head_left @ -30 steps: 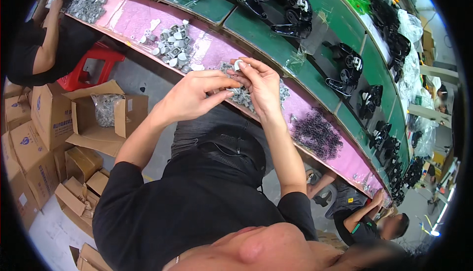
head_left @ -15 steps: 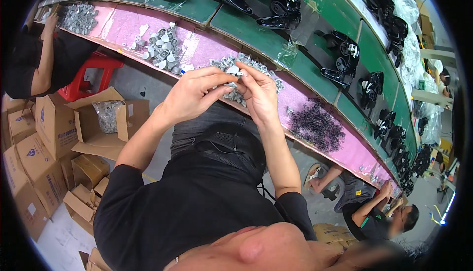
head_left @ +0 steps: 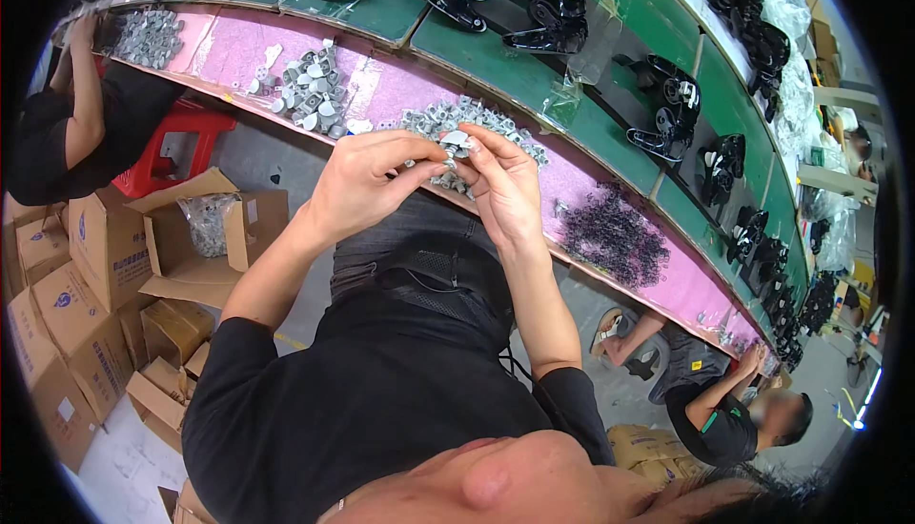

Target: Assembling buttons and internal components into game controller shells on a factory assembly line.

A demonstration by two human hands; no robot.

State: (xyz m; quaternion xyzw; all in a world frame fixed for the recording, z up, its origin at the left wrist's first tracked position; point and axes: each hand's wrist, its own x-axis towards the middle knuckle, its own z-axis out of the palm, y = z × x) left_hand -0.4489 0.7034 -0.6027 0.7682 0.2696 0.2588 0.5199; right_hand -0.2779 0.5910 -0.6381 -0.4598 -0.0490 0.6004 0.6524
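Note:
In front of my waist, over the pink bench edge, both hands meet around a small grey part (head_left: 457, 140) with a smooth, pale face. My right hand (head_left: 510, 191) pinches it between thumb and fingers. My left hand (head_left: 372, 181) is closed in a pinch, its fingertips against the part's lower left side; whatever they grip is mostly hidden. Just beyond the fingers lies a pile of small grey parts (head_left: 496, 124). To its left is a heap of larger grey caps (head_left: 313, 90). Many thin black rings or clips (head_left: 615, 238) are spread on the right.
Glossy black assemblies (head_left: 662, 110) stand along the green line (head_left: 477, 71) behind the pink bench surface (head_left: 233, 52). Cardboard boxes (head_left: 91, 333) are stacked at left, near a red stool (head_left: 181, 148). Co-workers sit at far left (head_left: 57, 143) and lower right (head_left: 724, 414).
My left hand has shifted slightly left, its fingertips lower against the part. The grey part is tilted differently, showing more of its pale face. The co-worker's arm at far left has moved.

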